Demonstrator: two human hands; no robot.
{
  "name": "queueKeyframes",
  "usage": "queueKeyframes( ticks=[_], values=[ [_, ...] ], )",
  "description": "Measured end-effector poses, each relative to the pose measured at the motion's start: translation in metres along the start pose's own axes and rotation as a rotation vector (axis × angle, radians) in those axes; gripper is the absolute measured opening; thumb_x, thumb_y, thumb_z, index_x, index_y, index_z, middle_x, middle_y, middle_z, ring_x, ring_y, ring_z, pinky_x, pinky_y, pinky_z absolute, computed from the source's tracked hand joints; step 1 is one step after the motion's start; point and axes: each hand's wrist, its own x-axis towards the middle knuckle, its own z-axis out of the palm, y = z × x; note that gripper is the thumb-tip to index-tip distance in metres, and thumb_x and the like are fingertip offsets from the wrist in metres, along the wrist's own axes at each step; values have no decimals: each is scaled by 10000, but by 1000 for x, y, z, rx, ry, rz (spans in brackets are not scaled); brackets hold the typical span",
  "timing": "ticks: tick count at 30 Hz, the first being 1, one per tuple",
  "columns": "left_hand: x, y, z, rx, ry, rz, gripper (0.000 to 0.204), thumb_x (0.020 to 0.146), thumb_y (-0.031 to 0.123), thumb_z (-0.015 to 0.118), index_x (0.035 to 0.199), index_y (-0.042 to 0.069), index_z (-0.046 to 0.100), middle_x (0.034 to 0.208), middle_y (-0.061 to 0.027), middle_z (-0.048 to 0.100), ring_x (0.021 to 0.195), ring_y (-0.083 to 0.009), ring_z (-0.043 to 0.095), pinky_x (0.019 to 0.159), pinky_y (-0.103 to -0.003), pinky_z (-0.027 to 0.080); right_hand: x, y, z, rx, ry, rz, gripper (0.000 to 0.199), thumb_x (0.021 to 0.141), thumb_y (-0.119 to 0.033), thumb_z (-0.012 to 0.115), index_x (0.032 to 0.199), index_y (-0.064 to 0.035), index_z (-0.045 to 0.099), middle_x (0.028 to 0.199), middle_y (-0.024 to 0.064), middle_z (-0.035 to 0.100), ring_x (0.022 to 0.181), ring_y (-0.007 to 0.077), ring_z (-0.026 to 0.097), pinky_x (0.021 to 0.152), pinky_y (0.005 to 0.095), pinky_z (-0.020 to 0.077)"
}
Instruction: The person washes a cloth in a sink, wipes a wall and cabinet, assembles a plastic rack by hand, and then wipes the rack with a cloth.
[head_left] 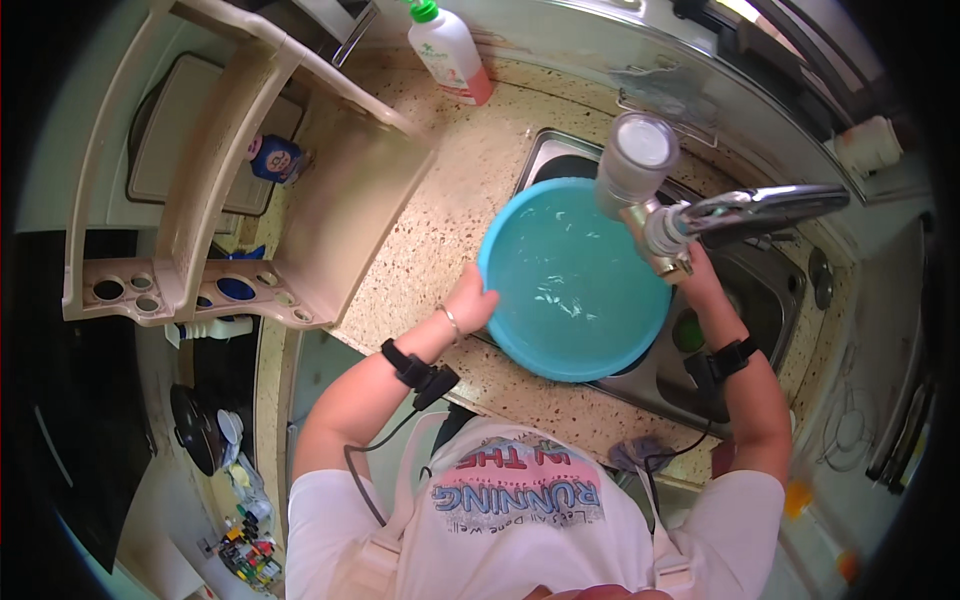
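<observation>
While water swirls in the blue basin (pixel 570 285), her left hand (pixel 472 300) clamps its rim and her right hand (pixel 700 275) grips the far rim under the tap (pixel 760 208); rinsing looks underway, tipping it out calls for 2 steady hands.

Speckled stone counter (pixel 440 215), steel sink (pixel 770 290) set in, soap bottle (pixel 450 52) standing at back

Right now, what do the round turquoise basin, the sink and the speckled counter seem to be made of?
The round turquoise basin looks like smooth, glossy plastic, given its even colour. The sink appears to be brushed stainless steel, grey and reflective. The speckled counter seems to be polished stone or terrazzo, judging by its flecks.
</observation>
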Motion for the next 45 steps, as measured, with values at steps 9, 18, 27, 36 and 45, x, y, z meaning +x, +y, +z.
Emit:
queueKeyframes(
  ticks=[9,18,27,36,45],
  values=[
    [-6,-11,-88,-217,-24,35,432,813,-13,443,1240,-31,378,1073,-121,556,918,-182,581,771,-293,516,-55,-119,47,211,-142,-8,210,840,-158,630,986,-15,583,895,-32,582,707,53,519,595,249,441],
    [-2,-56,-130,-223,-36,-105,449,823,11,446,1266,-17,381,1090,-118,548,930,-180,568,780,-295,501,-26,-84,99,213,-125,-142,151,767,-112,655,682,-93,531,593,-67,408,563,35,356,495,218,273],
    [0,-51,-147,-202,-79,-213,460,826,21,440,1279,31,364,1045,-99,557,810,-165,602,588,-283,547,15,-46,64,661,15,33,161,763,-77,603,918,-35,584,773,15,581,706,104,526,623,259,432],
    [-3,-55,-150,-170,-25,-206,451,827,19,448,1272,25,373,1050,-94,553,858,-165,585,676,-288,528,49,81,75,429,354,176,283,698,-117,614,922,27,519,700,77,556,638,161,585,574,295,462],
    [-1,-61,-143,-246,-40,-216,538,829,-14,442,1350,35,319,1163,-96,526,1005,-172,538,838,-296,479,52,129,148,248,562,254,366,808,-180,557,1105,31,589,1007,185,648,906,277,631,816,395,481]
  ],
)
